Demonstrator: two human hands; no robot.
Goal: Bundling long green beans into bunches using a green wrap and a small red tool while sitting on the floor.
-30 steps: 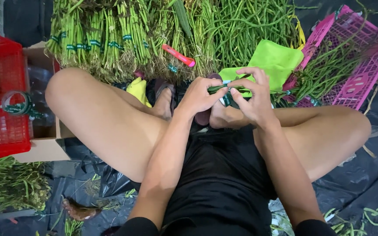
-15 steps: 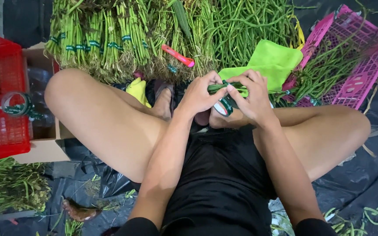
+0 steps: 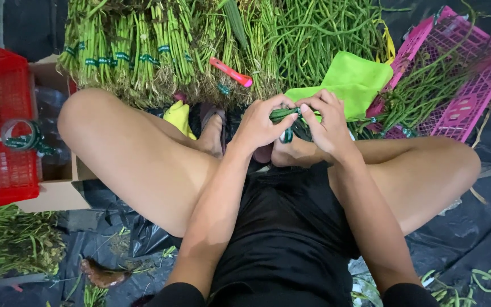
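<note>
Binding in progress: the left hand (image 3: 262, 126) and right hand (image 3: 326, 126) both pinch a small bundle of green beans (image 3: 282, 115) above the lap, taped bundles (image 3: 126, 57) stacked ahead, loose beans (image 3: 325, 34) not yet tied.

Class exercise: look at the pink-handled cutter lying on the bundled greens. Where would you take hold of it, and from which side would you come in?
Probably grip the pink cutter across the middle of its slim handle, coming straight down from above. It lies flat and slanted on top of the bundled greens, its upper face clear, so fingers can close across its narrow width. Both the left hand and the right hand are busy with a small green bundle.
</note>
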